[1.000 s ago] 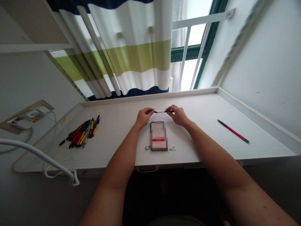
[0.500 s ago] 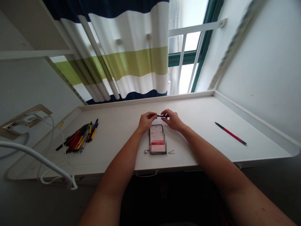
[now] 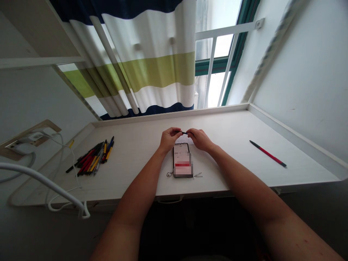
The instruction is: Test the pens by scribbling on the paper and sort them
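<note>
Just beyond the phone, my left hand (image 3: 170,139) pinches one end of a dark pen (image 3: 184,133). My right hand (image 3: 199,139) has its fingers closed on the other end, so only a short middle stretch of the pen shows. Under the hands lies a small sheet with a fine pattern or writing (image 3: 184,139), partly covered by my fingers. A phone (image 3: 181,149) rests face up on the desk nearer to me, its lit screen partly blurred out, with a cord or charm at its lower corners.
A pile of red, yellow, black and blue pens (image 3: 92,158) lies on the left of the white desk (image 3: 141,145). One red and black pen (image 3: 268,153) lies alone on the right. White cables (image 3: 54,183) hang at the left edge, and a raised rim borders the back.
My right hand's fingers have closed further around the pen, and less of it shows between the hands. The view has shifted very slightly; the phone and other pens stay put.
</note>
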`<act>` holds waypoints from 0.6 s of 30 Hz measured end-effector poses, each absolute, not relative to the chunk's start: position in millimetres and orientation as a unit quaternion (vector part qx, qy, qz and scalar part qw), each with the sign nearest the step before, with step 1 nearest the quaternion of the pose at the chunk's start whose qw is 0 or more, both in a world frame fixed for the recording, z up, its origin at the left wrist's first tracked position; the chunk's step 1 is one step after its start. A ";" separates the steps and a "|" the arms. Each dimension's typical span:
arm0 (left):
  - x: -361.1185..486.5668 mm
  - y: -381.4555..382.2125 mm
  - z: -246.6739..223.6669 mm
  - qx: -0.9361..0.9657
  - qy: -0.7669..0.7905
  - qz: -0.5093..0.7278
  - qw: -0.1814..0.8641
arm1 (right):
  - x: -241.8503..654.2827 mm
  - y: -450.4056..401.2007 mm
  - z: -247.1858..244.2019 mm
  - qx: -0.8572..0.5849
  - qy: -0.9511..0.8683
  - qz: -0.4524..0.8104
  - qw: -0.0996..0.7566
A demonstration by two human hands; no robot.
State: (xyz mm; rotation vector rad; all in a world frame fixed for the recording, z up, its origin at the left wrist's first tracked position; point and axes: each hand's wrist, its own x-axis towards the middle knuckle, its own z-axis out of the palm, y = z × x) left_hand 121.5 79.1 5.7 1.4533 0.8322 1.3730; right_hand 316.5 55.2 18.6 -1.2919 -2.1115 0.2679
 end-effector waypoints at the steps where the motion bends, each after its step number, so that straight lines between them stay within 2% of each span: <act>1: 121.3 78.4 6.3 0.592 0.338 0.559 0.471 | 316.2 54.6 18.6 -0.490 -0.806 0.103 0.316; 8: 121.1 72.0 13.0 0.595 0.331 0.552 0.482 | 317.3 50.1 23.7 -0.500 -0.772 0.145 0.364; 14: 120.3 72.3 14.1 0.606 0.330 0.549 0.472 | 321.2 51.2 26.7 -0.491 -0.812 0.076 0.306; 18: 119.6 73.0 14.9 0.603 0.326 0.554 0.473 | 321.1 50.0 27.1 -0.476 -0.808 0.099 0.331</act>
